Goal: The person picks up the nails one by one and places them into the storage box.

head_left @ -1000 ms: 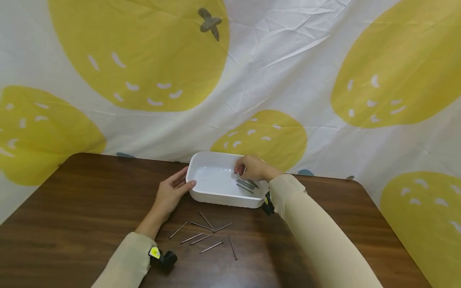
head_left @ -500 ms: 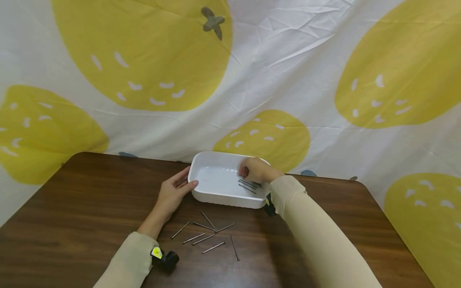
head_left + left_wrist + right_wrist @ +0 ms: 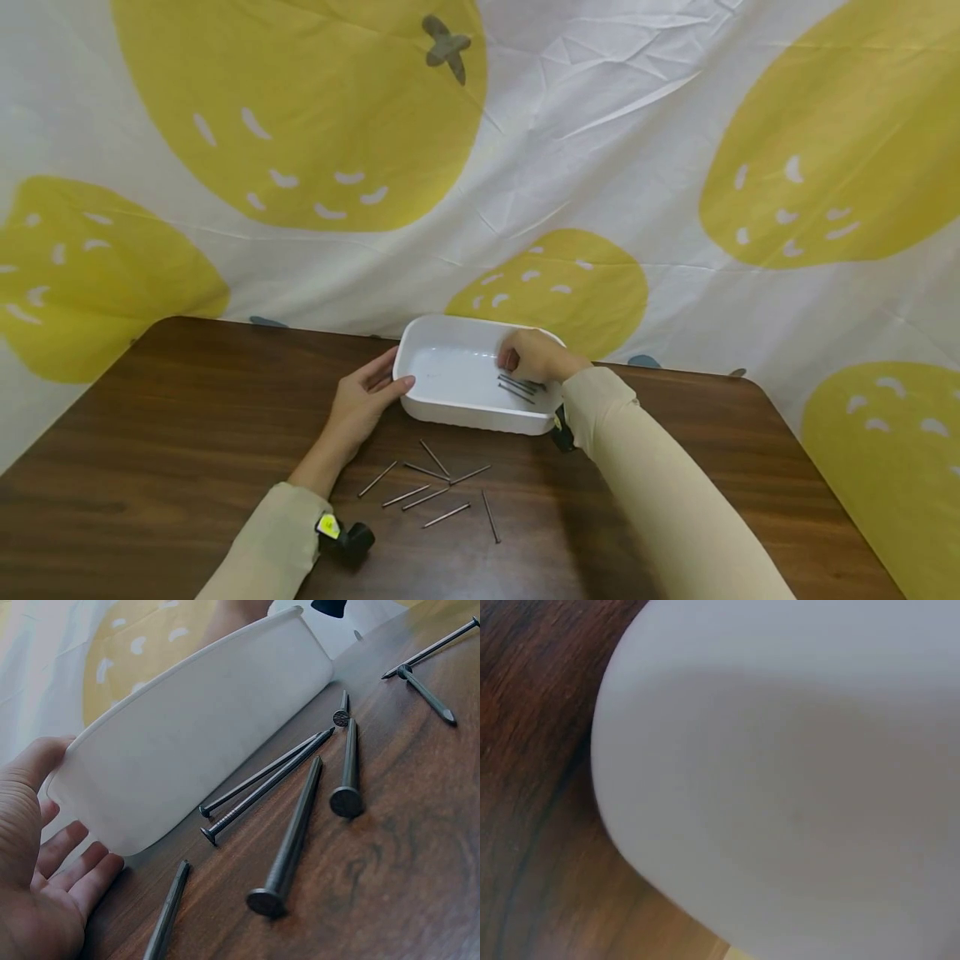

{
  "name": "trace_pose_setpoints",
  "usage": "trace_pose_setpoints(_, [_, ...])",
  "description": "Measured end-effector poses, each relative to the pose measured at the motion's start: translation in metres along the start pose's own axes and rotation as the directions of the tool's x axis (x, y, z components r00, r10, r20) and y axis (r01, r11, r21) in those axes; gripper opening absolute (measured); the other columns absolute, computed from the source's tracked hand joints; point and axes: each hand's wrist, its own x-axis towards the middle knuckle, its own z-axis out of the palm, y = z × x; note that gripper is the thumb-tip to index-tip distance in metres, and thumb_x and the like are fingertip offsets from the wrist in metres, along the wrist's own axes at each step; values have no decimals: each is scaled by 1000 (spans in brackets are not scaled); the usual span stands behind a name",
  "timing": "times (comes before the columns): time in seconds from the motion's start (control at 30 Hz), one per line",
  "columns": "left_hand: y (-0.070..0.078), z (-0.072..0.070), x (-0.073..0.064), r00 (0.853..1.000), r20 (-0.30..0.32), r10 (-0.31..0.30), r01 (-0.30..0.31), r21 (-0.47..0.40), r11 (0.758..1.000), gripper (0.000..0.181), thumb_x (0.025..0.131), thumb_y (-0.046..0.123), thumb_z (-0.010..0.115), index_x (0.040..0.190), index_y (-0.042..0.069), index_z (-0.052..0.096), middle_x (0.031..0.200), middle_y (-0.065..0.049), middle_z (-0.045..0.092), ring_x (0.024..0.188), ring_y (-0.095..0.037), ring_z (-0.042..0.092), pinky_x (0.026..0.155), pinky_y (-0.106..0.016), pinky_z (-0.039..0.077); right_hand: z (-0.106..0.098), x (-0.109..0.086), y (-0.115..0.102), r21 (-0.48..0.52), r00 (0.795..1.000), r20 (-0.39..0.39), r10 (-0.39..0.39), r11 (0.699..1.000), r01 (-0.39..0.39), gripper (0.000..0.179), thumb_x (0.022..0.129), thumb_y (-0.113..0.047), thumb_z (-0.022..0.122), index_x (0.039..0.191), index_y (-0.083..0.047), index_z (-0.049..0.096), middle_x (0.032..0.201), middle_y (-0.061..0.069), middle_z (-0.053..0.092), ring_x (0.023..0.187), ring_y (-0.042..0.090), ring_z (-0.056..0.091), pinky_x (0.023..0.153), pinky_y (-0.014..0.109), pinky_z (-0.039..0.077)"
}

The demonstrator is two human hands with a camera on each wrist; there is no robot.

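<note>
A white rectangular container (image 3: 472,414) stands near the table's back edge. My left hand (image 3: 358,406) holds its left end, thumb on the rim and the other fingers along the outer wall; the left wrist view shows this hand (image 3: 45,847) close up. Inside the container's right end, my right hand (image 3: 536,357) has its fingers curled above several nails (image 3: 516,390) lying side by side. Whether those fingers grip a nail is hidden. In the right wrist view the container's wall (image 3: 780,787) fills most of the picture, and the hand is out of sight.
Several loose nails (image 3: 425,499) are scattered on the brown wooden table (image 3: 187,433) in front of the container. A white cloth (image 3: 585,183) with yellow fruit prints hangs right behind the table. A black wrist camera (image 3: 352,543) sits by the left sleeve.
My right hand has shifted slightly to the right within the container, then stayed nearly still. My left hand keeps its hold on the container. The loose nails lie as before.
</note>
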Motion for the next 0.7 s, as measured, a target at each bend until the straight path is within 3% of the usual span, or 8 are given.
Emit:
trace_pose_setpoints(0.1, [0, 0, 0, 1000, -1, -1, 1, 3, 1000, 62, 93, 23, 75, 149, 10, 50, 152, -15, 53, 138, -29, 54, 100, -16, 52, -5, -2, -3, -3, 1000, -5, -13, 1000, 13, 19, 83, 5, 68, 99, -5, 73, 91, 8, 72, 85, 17, 64, 78, 28, 54])
trace_pose_setpoints(0.33, [-2, -3, 1, 1000, -4, 7, -7, 10, 1000, 63, 93, 22, 74, 150, 10, 50, 153, -14, 51, 139, -28, 53, 100, -17, 51, -37, -14, -21, 14, 982, -49, -180, 983, 181, 21, 83, 6, 66, 103, 3, 73, 91, 13, 73, 86, 23, 68, 78, 34, 59])
trace_pose_setpoints(0.5, [-2, -2, 1, 1000, -4, 15, -15, 16, 1000, 63, 93, 22, 74, 150, 9, 49, 153, -15, 51, 139, -28, 53, 99, -14, 51, -56, -33, -36, 24, 978, -41, -207, 978, 208, 21, 85, 2, 67, 105, -2, 72, 94, 11, 71, 86, 21, 67, 80, 33, 59])
trace_pose_setpoints(0.7, [-3, -3, 4, 1000, 2, 21, -21, 22, 1000, 64, 93, 22, 74, 150, 9, 49, 153, -14, 51, 139, -27, 53, 97, -11, 51, -64, -61, -50, -7, 961, -50, -271, 962, 271, 22, 85, -2, 70, 107, -6, 73, 95, 9, 73, 83, 20, 68, 76, 30, 58])
